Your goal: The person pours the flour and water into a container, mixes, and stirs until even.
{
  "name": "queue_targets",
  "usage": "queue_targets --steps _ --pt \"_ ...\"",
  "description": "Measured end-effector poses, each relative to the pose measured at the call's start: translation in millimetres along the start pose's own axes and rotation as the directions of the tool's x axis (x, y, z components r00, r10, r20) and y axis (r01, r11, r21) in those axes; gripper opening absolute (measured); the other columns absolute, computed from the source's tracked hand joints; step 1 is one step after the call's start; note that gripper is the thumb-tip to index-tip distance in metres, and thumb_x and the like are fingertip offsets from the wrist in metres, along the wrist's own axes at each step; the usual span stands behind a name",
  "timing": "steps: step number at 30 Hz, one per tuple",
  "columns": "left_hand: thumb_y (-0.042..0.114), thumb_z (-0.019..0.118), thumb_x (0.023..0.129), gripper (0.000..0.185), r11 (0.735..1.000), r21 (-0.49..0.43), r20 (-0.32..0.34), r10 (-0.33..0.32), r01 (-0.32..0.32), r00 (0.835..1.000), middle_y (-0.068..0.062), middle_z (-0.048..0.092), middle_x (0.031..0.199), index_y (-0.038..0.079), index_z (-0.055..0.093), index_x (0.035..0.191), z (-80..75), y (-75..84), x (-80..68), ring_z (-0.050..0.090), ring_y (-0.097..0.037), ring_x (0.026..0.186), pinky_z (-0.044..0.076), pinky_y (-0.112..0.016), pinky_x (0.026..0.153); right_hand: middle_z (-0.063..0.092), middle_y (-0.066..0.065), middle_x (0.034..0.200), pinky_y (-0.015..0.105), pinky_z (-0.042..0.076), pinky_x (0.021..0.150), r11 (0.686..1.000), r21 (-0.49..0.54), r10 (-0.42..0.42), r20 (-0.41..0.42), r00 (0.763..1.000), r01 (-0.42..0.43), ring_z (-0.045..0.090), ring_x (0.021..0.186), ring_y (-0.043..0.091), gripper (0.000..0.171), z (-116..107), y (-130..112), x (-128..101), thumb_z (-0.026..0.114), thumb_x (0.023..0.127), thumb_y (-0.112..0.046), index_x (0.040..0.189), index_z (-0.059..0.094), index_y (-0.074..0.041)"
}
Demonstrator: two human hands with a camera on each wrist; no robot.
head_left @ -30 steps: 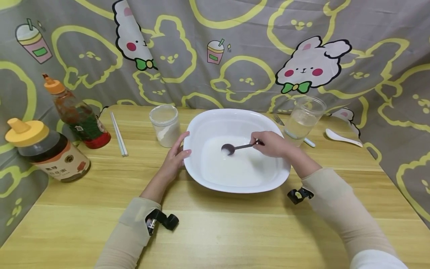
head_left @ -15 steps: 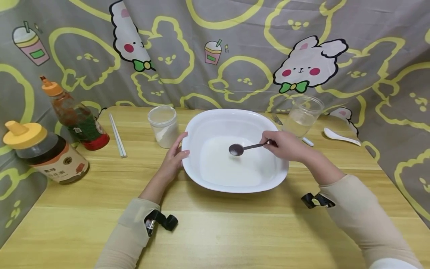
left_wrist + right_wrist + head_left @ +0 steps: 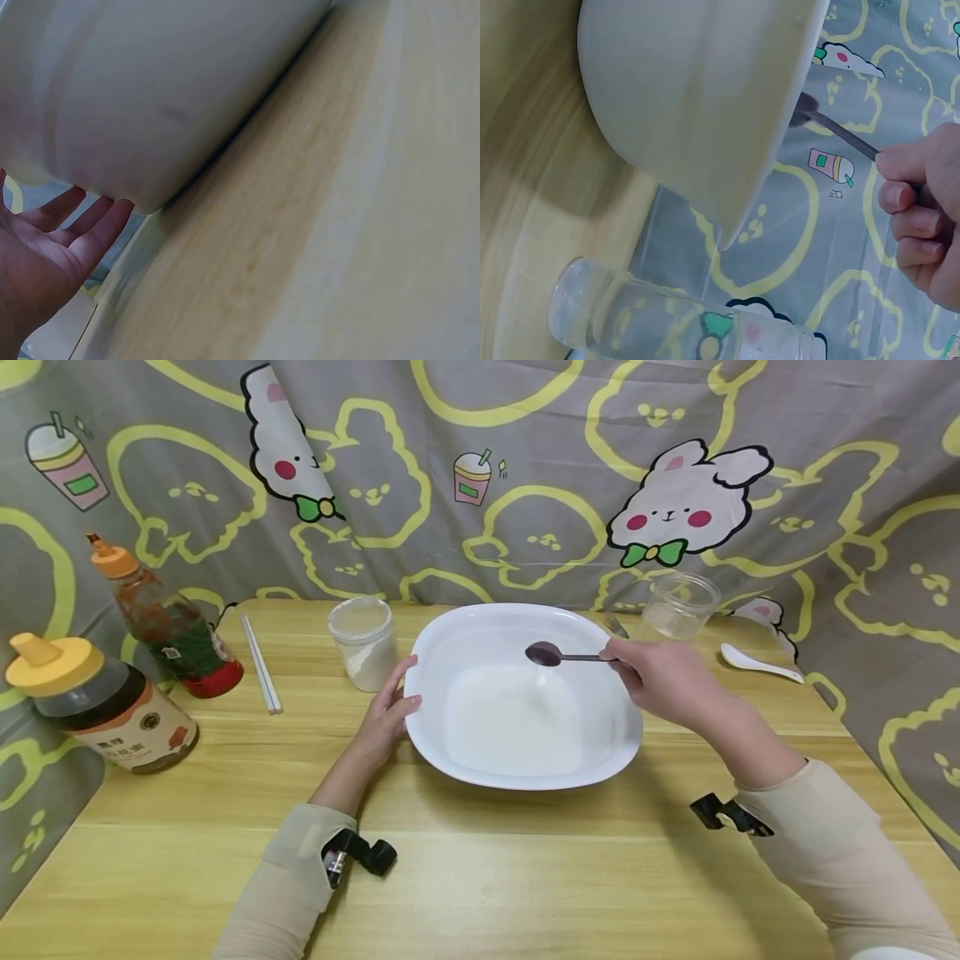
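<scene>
Two hands at one white dish

My right hand (image 3: pixel 663 681) pinches the dark spoon (image 3: pixel 558 655), lifted above the dish (image 3: pixel 615 747) at its two o'clock; my left hand (image 3: pixel 390 710), fingers relaxed, rests against its nine o'clock rim; the dish sits mid-tabletop (image 3: pixel 480 877).

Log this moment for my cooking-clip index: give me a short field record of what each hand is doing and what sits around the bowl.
left hand: open, fingers against the outer side of the white bowl
right hand: pinches the handle of a dark spoon
spoon position: held above the bowl, off the white liquid
left of bowl: jar of white powder, chopsticks, two bottles
right of bowl: clear jar, white spoon
surface: wooden table
</scene>
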State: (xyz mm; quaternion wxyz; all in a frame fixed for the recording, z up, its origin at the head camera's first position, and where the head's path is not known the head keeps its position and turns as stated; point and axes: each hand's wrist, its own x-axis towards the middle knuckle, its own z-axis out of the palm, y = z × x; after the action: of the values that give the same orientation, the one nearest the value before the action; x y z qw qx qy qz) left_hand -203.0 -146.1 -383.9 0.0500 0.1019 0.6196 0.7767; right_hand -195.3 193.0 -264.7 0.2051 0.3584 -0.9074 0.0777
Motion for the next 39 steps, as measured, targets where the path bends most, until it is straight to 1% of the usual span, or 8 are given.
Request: queue_targets --steps 5,11,16,25,29,33,35,39 --pt "0.011 0.048 0.080 0.059 1.000 0.009 -0.001 -0.009 0.009 1.000 -0.020 0.038 0.119 0.020 0.028 0.135 -0.2 0.1 -0.1 0.050 -0.026 0.092 0.051 -0.034 0.066 0.056 0.003 0.062 0.024 0.023 0.032 0.995 -0.057 -0.086 -0.136 0.987 0.078 0.038 0.041 0.015 0.020 -3.8 -1.2 -2.1 0.060 0.071 0.001 0.088 0.058 -0.010" --pt "0.011 0.048 0.080 0.060 1.000 0.011 0.002 -0.012 0.012 1.000 -0.024 0.035 0.123 0.020 0.027 0.135 -0.6 0.6 0.0 0.043 -0.039 0.099 0.051 -0.035 0.067 0.055 0.004 0.061 0.024 0.020 0.030 0.987 -0.114 -0.138 -0.286 0.948 0.110 0.036 0.037 0.015 0.011 -7.9 1.6 -5.7 0.050 0.081 -0.010 0.088 0.058 -0.009" --pt "0.011 0.048 0.080 0.060 1.000 0.013 -0.002 -0.006 0.006 1.000 -0.024 0.037 0.119 0.019 0.027 0.135 -0.8 1.1 0.0 0.046 -0.037 0.096 0.051 -0.034 0.065 0.058 0.007 0.063 0.027 0.024 0.031 0.992 -0.084 -0.117 -0.387 0.914 0.092 0.040 0.040 0.016 0.018 -14.9 5.1 -11.1 0.053 0.072 0.002 0.087 0.060 -0.005" --pt "0.012 0.048 0.080 0.059 1.000 0.022 0.001 -0.006 0.006 1.000 -0.024 0.037 0.120 0.020 0.027 0.135 -0.6 0.5 0.2 0.047 -0.035 0.095 0.051 -0.033 0.065 0.053 0.008 0.059 0.018 0.024 0.042 0.998 0.063 0.038 -0.557 0.830 -0.003 0.030 0.046 0.005 0.027 -24.2 17.8 -36.8 0.046 0.085 -0.018 0.081 0.063 0.002" --pt "0.012 0.048 0.080 0.059 1.000 0.021 0.006 0.002 -0.003 1.000 -0.023 0.038 0.120 0.020 0.027 0.135 0.0 0.1 0.4 0.048 -0.032 0.094 0.051 -0.032 0.065 0.053 0.002 0.058 0.011 0.023 0.042 0.961 0.269 0.212 -0.571 0.793 -0.062 0.029 0.045 -0.001 0.011 -25.5 23.2 -56.9 0.056 0.078 -0.001 0.080 0.063 0.007" --pt "0.012 0.048 0.080 0.059 1.000 0.025 0.006 0.002 -0.002 1.000 -0.023 0.037 0.120 0.020 0.027 0.135 0.0 -0.1 0.6 0.049 -0.029 0.093 0.051 -0.032 0.066 0.053 -0.003 0.059 0.012 0.026 0.037 0.845 0.533 0.378 -0.523 0.764 -0.053 0.035 0.044 0.001 0.012 -28.7 24.6 -74.6 0.054 0.072 0.015 0.084 0.058 0.017" --pt "0.013 0.048 0.080 0.059 1.000 0.028 0.004 0.000 0.000 1.000 -0.022 0.037 0.121 0.020 0.027 0.135 0.1 0.2 0.6 0.048 -0.032 0.095 0.051 -0.032 0.066 0.053 0.002 0.059 0.014 0.026 0.036 0.711 0.703 0.468 -0.472 0.747 -0.002 0.039 0.045 0.006 0.015 -25.3 31.0 -86.5 0.052 0.073 0.017 0.087 0.055 0.021" --pt "0.013 0.049 0.080 0.059 1.000 0.026 -0.002 -0.005 0.005 1.000 -0.023 0.036 0.122 0.021 0.027 0.135 0.0 0.1 0.2 0.045 -0.039 0.098 0.051 -0.032 0.064 0.050 0.013 0.061 0.019 0.027 0.036 0.390 0.914 0.586 -0.339 0.736 0.111 0.042 0.048 0.016 0.021 4.1 73.2 -124.9 0.050 0.074 0.019 0.095 0.048 0.025"
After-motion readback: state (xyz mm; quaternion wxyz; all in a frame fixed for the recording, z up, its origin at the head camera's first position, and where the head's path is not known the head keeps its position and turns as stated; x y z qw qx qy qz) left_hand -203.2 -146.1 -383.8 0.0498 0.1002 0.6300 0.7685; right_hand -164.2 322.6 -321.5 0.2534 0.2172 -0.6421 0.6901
